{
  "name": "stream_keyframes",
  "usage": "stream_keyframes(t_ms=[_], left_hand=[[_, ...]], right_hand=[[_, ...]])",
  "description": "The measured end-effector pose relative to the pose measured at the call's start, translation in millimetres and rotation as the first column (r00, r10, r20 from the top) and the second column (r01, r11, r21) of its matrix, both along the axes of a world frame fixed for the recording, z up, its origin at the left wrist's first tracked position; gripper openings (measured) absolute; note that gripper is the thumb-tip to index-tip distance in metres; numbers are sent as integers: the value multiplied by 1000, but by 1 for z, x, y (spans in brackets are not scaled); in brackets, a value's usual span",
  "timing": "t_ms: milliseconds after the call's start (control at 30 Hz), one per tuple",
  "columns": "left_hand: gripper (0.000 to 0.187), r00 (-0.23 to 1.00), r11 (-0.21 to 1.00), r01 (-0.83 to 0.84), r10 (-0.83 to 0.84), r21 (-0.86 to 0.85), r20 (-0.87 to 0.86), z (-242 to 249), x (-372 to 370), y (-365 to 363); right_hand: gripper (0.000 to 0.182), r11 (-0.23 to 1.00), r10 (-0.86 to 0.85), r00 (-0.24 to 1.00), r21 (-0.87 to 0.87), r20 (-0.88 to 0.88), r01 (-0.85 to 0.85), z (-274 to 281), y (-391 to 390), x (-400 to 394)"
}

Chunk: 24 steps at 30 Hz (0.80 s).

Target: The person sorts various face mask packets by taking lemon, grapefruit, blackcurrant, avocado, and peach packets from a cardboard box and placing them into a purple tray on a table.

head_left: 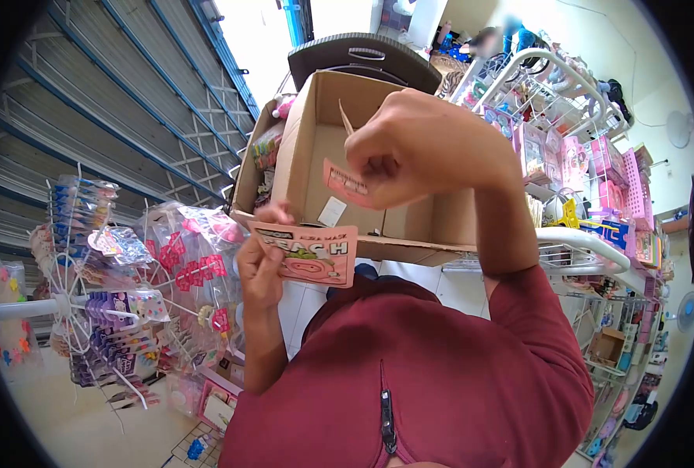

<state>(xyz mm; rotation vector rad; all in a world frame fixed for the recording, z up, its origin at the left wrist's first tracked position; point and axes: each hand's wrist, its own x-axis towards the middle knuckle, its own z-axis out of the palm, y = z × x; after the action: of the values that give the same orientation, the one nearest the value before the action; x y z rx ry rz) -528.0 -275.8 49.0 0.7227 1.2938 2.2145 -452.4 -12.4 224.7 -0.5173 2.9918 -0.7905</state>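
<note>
Closed round a pink packet (309, 253) printed "PEACH", my left hand (262, 261) is low at the centre left, thumb on the packet's face. My right hand (394, 144) is bent over the open cardboard box (296, 156), its fingers curled on another pink packet (345, 182). A thin edge of card or packet sticks up beside that hand. A small white card (332, 211) lies in the box near its front side. My right fingertips are partly hidden by the hand itself.
Left of the box is a second box (245, 182) with packaged goods. A rotating rack (64, 300) of hair accessories stands at the left. White wire shelves (573, 238) with pink goods are on the right. A dark chair (315, 53) is behind the box.
</note>
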Motion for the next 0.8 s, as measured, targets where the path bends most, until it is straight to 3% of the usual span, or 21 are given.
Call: stream_keyframes(t_ms=[33, 67, 100, 133, 200, 233, 267, 300, 333, 400, 533, 600, 633, 700, 733, 800], left_hand=[[26, 978, 996, -3, 22, 88, -210, 10, -9, 8], [34, 912, 984, 10, 62, 175, -405, 15, -16, 16], [34, 912, 984, 15, 61, 180, -406, 13, -21, 22], [33, 895, 985, 99, -26, 141, -445, 8, -26, 28], [32, 867, 978, 180, -107, 105, -486, 9, -25, 31], [20, 911, 960, 278, -255, 26, -324, 16, -20, 34], [9, 911, 922, 386, -387, -36, -140, 20, -16, 36], [12, 913, 920, 390, -391, -31, -115, 14, -15, 37], [12, 909, 917, 398, -399, -32, -118, 12, -11, 40], [15, 955, 955, 296, -296, 22, 12, 12, 3, 47], [16, 970, 970, 244, -244, 7, 10, 8, 17, 57], [13, 974, 976, 217, -216, 1, 70, 5, 26, 62], [12, 971, 981, 192, -194, 28, 137, 2, 30, 62], [12, 960, 984, 173, -180, 50, 213, -6, 37, 63], [11, 963, 989, 139, -146, 49, 225, -12, 42, 63], [12, 960, 992, 124, -129, 38, 247, -19, 55, 65]], right_hand=[[15, 1000, -7, 1000, 5, -5, 7, 9, -5, 3], [14, 993, 122, 990, 10, -75, -122, 16, -10, 4], [14, 968, 250, 958, 22, -141, -249, 20, -15, 5], [14, 969, 249, 958, 27, -140, -247, 17, -17, 4], [14, 926, 317, 943, -183, -104, -332, 2, -18, 1], [14, 927, 317, 942, -175, -106, -332, -3, -15, 1], [13, 918, 267, 963, -295, -34, -265, -9, -9, 3], [12, 894, 221, 974, -409, 43, -184, -15, -4, 5], [12, 896, 212, 976, -408, 40, -178, -22, 1, 8], [6, 829, 84, 993, -559, 84, -22, -39, 10, 15], [8, 756, -75, 977, -628, 200, 187, -74, 14, 43], [26, 436, -410, 887, -808, 214, 397, -88, -7, 65], [26, 429, -418, 881, -806, 223, 408, -95, -18, 76], [51, -57, -506, 798, -936, 327, 348, -109, -43, 96], [65, -300, -526, 754, -916, 393, 267, -119, -57, 106], [56, -318, -575, 702, -905, 421, 282, -153, -91, 121]])
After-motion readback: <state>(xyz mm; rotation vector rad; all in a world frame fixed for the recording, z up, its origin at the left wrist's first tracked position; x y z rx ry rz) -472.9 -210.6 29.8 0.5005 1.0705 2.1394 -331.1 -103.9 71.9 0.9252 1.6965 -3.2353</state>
